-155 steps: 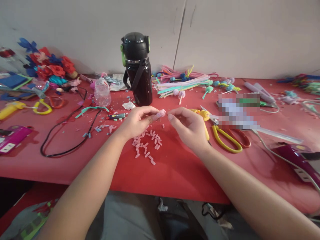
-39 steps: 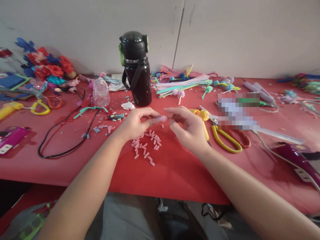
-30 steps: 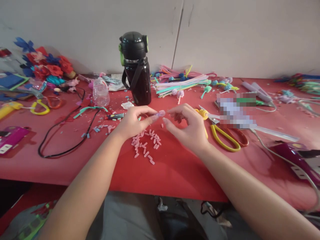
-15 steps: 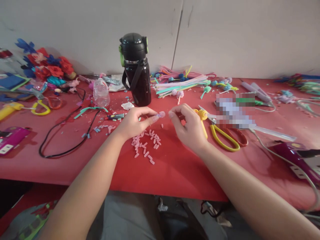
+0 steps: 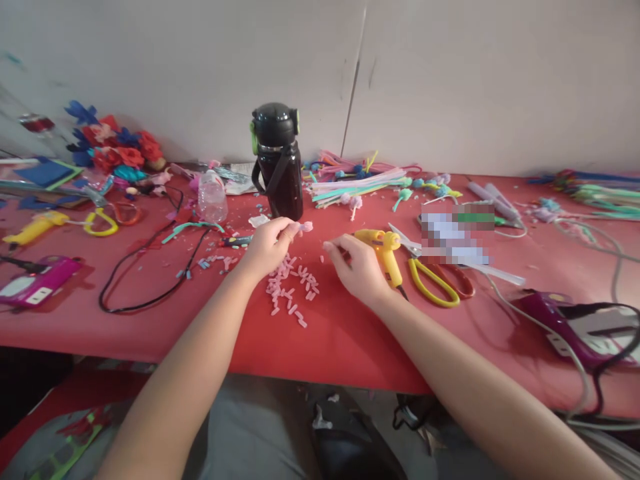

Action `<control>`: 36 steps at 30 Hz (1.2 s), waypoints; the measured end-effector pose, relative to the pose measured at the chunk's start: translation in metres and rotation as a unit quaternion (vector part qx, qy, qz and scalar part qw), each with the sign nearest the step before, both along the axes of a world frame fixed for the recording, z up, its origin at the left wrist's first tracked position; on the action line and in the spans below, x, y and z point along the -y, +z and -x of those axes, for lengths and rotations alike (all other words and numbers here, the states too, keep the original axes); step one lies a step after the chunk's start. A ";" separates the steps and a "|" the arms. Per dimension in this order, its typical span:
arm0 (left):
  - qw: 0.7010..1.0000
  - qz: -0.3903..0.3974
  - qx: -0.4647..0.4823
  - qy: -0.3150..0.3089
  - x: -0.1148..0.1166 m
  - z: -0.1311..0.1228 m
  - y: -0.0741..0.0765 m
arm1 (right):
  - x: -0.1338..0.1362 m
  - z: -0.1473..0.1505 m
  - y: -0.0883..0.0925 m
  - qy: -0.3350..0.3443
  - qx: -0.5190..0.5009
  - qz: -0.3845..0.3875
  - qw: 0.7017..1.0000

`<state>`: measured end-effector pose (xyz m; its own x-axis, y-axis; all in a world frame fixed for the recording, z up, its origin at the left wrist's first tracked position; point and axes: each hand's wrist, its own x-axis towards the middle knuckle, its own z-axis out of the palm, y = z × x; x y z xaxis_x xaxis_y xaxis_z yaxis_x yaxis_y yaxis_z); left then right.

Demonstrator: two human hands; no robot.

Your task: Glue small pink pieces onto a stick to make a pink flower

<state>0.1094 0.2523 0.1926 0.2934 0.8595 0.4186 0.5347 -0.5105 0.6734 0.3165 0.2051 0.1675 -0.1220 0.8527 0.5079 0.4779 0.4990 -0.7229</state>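
My left hand (image 5: 269, 248) pinches a small pink fuzzy ball (image 5: 306, 227) between thumb and fingertips, above the red table (image 5: 325, 353). To its right, my right hand (image 5: 359, 268) has its fingertips drawn together; whether anything tiny sits between them is hard to make out. The two hands are apart. Below and between them lies a loose pile of short pink cut fuzzy pieces (image 5: 289, 288). Just beyond my right hand rests a yellow glue gun (image 5: 390, 261), with scissors (image 5: 434, 293) that have yellow and red handles beside it.
A black flask (image 5: 283, 173) and a clear plastic bottle (image 5: 213, 198) stand behind my hands. Pipe cleaners (image 5: 357, 187) lie along the wall. Purple boxes with cords (image 5: 560, 327) sit at the right and left. Red and blue flowers (image 5: 123, 150) are at the back left.
My left hand, with the pink ball, and my right hand have shifted left in the picture and now stand farther apart. The camera view has tilted slightly.
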 end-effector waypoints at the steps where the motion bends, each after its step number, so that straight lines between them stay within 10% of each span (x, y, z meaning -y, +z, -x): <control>1: 1.000 -0.001 0.000 0.001 0.000 0.000 0.000 | -0.001 0.002 0.001 0.009 0.004 -0.007 1.000; 7: 1.000 -0.006 0.009 0.008 0.000 0.000 -0.005 | 0.018 -0.007 0.028 0.054 0.196 0.094 0.975; 13: 0.999 0.016 0.007 -0.027 0.010 -0.008 -0.004 | 0.060 -0.083 0.027 0.105 0.292 0.202 0.929; 19: 0.997 0.039 -0.012 -0.059 0.020 -0.018 0.002 | 0.052 -0.122 0.005 -0.124 0.174 0.156 0.964; 27: 0.993 0.015 -0.077 -0.093 0.013 -0.020 -0.011 | 0.018 -0.092 -0.001 -0.152 0.219 0.153 0.952; 36: 0.995 0.032 -0.044 -0.082 0.018 -0.023 -0.005 | 0.036 -0.093 -0.004 -0.030 -0.062 0.244 0.967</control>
<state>0.1327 0.2348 0.1879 0.4646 0.8211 0.3316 0.5067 -0.5537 0.6609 0.4090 0.1693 0.1638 -0.0297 0.9983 0.0500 0.3893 0.0576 -0.9193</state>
